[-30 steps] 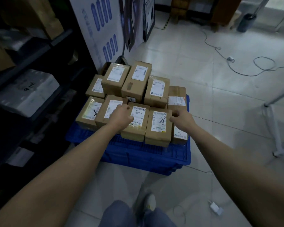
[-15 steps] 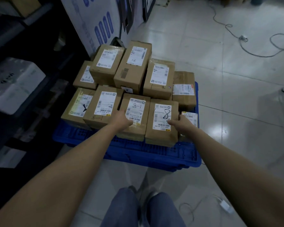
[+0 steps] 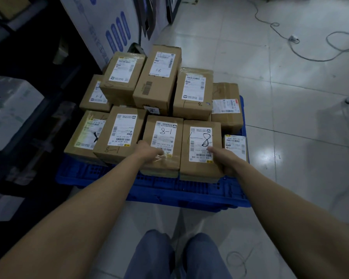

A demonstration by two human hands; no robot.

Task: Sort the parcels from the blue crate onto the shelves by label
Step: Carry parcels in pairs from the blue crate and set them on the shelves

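Moved: both hands sit slightly nearer the front edge of the boxes they hold than half a second ago; nothing else has shifted.
Left hand (image 3: 150,152): grips the "8-1" parcel (image 3: 161,168) at its 9 o'clock edge, with the thumb on top by the barcode and the fingers tucked out of sight down the side.
Right hand (image 3: 225,160): grips the scrawled-8 parcel (image 3: 199,170) at its 3 o'clock edge, thumb on the label's corner, fingers hidden down the side.
Place: these two touch side by side at 6 o'clock of the parcel stack (image 3: 155,83), which fills the blue crate (image 3: 169,195).
Writing: "8-1" in marker on the left label; a line and a scribbled-over 8 on the right label; "8—1" on the bare cardboard of the neighbour parcel (image 3: 119,137) at 9 o'clock. Printed text is too small to read.
Shelves (image 3: 18,63): dark, at 9 o'clock of the crate, holding white packages (image 3: 10,109).
Floor (image 3: 290,137): pale tiles, with a cable (image 3: 310,55) at 1 o'clock.
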